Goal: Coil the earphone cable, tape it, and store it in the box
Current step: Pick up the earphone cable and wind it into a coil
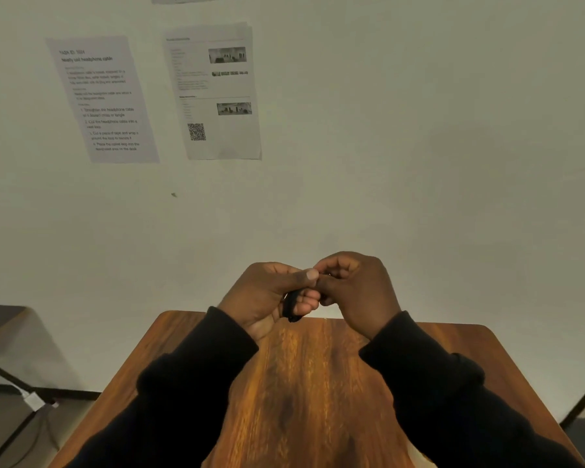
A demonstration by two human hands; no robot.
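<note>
Both hands meet above the table (pixel 318 383): left hand (pixel 267 298) grips the dark coiled cable (pixel 293 307), right hand (pixel 355 292) pinches at its top, seemingly finishing the coil; taping comes next, with no tape or box visible.

Two sheets (pixel 149 96) hang on wall (pixel 419 146) behind table (pixel 301 383).
</note>
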